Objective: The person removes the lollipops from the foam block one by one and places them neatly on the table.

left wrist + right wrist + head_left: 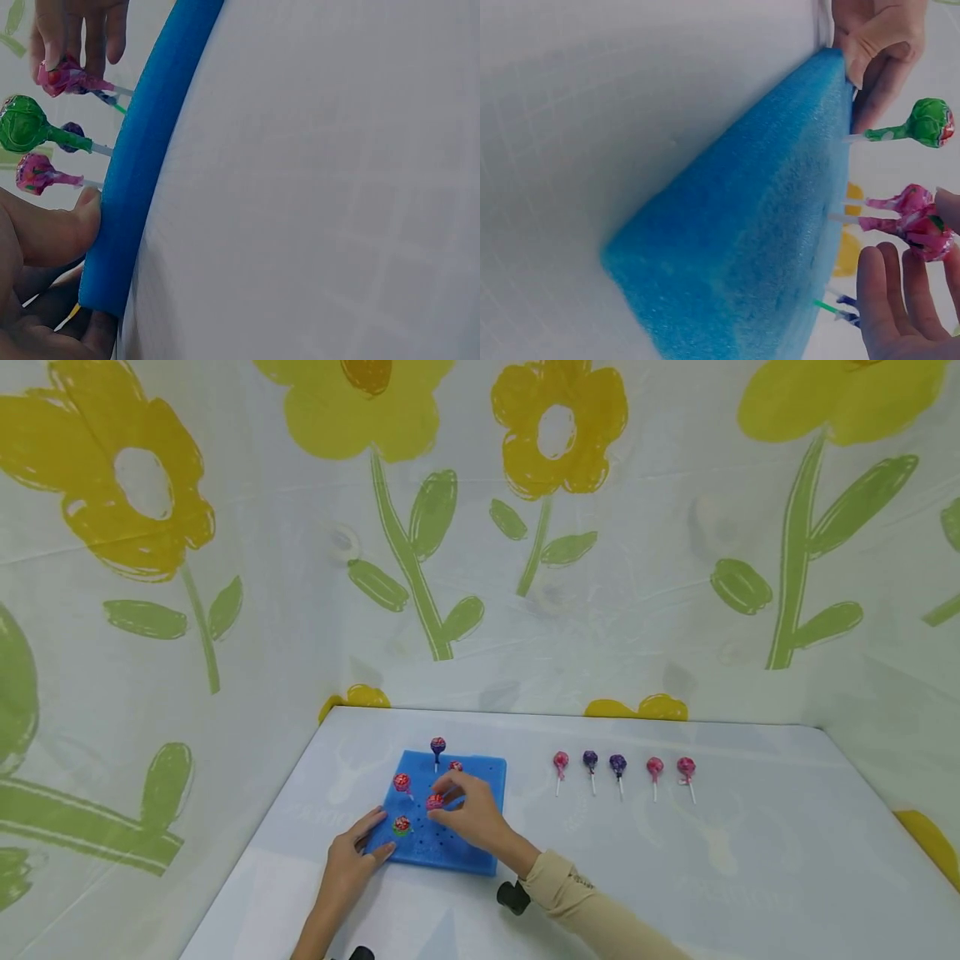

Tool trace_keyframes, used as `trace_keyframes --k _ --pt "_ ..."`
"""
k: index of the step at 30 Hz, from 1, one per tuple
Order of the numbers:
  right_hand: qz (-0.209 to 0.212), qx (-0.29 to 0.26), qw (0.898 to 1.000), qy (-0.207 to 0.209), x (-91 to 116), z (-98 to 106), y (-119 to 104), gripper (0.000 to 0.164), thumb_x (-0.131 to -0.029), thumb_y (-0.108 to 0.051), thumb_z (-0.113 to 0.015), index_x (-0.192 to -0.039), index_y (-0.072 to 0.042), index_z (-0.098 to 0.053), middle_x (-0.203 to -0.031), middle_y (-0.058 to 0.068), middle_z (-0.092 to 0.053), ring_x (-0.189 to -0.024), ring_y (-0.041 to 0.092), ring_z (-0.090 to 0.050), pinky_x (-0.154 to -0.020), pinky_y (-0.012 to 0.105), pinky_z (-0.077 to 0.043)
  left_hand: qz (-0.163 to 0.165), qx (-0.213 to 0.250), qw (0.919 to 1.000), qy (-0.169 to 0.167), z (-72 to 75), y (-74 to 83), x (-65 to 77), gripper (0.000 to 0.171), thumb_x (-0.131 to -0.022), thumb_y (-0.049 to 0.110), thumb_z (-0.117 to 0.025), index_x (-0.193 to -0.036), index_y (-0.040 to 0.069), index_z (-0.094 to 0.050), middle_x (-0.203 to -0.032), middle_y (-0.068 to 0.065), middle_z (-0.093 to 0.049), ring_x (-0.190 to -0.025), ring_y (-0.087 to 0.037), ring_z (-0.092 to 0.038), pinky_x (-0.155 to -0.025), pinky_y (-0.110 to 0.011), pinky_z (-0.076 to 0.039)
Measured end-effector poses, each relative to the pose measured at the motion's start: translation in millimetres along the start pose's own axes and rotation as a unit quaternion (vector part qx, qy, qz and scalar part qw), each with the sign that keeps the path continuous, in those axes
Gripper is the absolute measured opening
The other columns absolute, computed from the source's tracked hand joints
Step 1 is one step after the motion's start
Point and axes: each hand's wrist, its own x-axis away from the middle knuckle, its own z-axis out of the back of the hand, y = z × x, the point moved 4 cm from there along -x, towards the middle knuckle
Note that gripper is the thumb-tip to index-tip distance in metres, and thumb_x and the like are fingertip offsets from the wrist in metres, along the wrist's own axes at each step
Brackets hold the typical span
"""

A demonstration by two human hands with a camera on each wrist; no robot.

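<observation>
Grips the blue foam block at its eight-o'clock edge with the left hand and, near its middle, pinches a roughly upright pink lollipop with the right hand. Shows the row of loose lollipops at about two o'clock from the hands, nearer the right, aligned roughly twelve to six, heads at twelve. Counts one block, five lollipops on it including the pinched one, and five loose: three pink, two purple.

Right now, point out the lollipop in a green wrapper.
The green lollipop standing in the blue block, nearest its bottom edge in the head view; the others look pink or bluish-purple.
</observation>
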Motion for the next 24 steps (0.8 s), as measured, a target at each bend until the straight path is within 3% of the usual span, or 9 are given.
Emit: trace_keyframes --k 16,24 --pt "0.016 -0.024 1.000 0.012 -1.0 -1.1 -1.7 0.020 -0.081 -0.008 -0.074 -0.097 -0.012 -0.063 -0.091 -0.004 -0.063 -0.084 0.012 -0.063 -0.074 0.020 -0.055 0.011 -0.011 0.9999 0.002 -0.2 2.5 0.7 0.052 -0.082 0.003 -0.071 -0.131 0.004 -0.055 -0.143 -0.014 -0.045 -0.131 -0.037 -0.038 -0.107 -0.048 -0.035" --pt "0.013 -0.063 0.997 0.030 0.7 8.7 -8.2 0.017 -0.082 -0.010 -0.073 -0.095 -0.013 -0.063 -0.092 -0.002 -0.063 -0.086 0.014 -0.063 -0.073 0.020 -0.056 0.014 -0.009 0.9999 0.002 0.7 1.3 1.9 0.053 -0.081 0.003 -0.071 -0.132 0.004 -0.055 -0.143 -0.013 -0.045 -0.131 -0.037 -0.038 -0.108 -0.047 -0.035"
